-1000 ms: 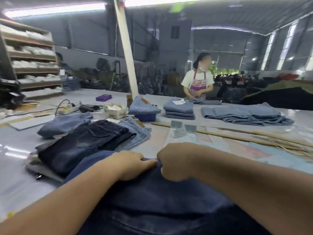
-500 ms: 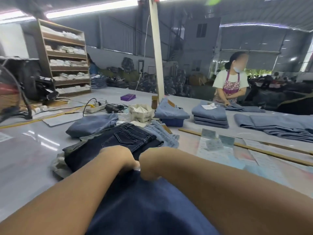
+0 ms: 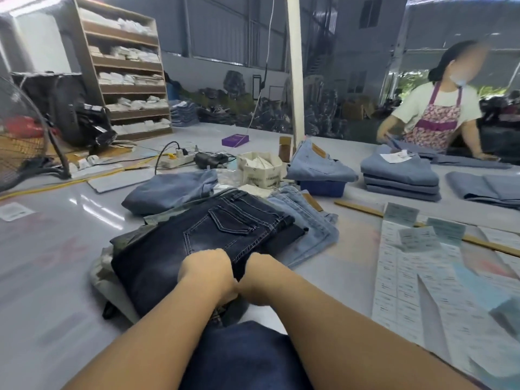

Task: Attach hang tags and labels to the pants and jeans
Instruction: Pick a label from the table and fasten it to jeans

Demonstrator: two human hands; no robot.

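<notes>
Both hands, left [image 3: 208, 273] and right [image 3: 260, 280], have slid onto the dark jeans [image 3: 197, 237], fingers curled and pinching something hidden between them, likely a tag going on.

1. There is a single view, from a wide-angle camera worn on the person's head.
2. It looks forward and down along both forearms to the left hand [image 3: 206, 273] and right hand [image 3: 257, 280], which sit low and central, very near the lens.
3. Past them it takes in the desk [image 3: 50, 249] out to its far edge, where another worker [image 3: 433, 114] stands at the far right.
4. Straight lines bow toward the frame edges.
</notes>
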